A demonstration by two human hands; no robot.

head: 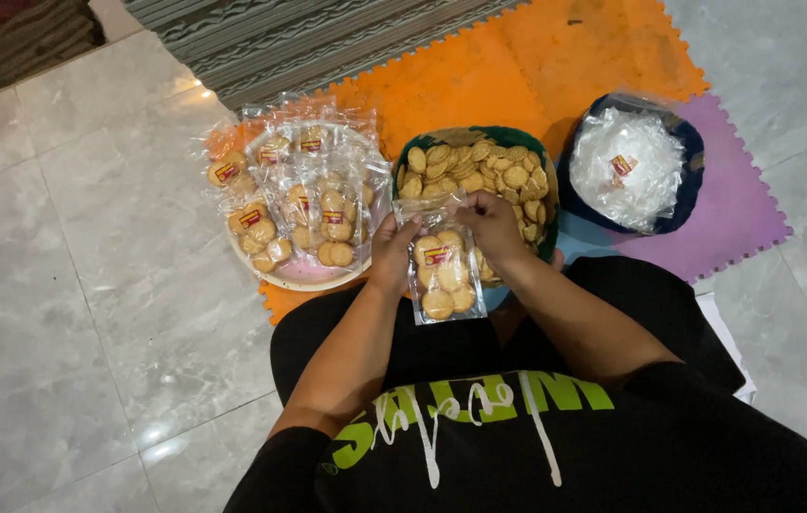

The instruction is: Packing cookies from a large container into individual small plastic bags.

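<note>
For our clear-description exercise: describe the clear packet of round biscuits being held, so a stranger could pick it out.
Find the orange foam mat; in front of its green bowl of loose biscuits, both hands hold the clear plastic packet of round biscuits. Unlike the packets piled on the pale round tray, it is off the pile.

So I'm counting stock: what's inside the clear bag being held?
The clear bag holds round golden biscuits, about five showing, plus a small red-and-yellow label. The left hand and right hand cover its top edges, hiding any others there.
</note>
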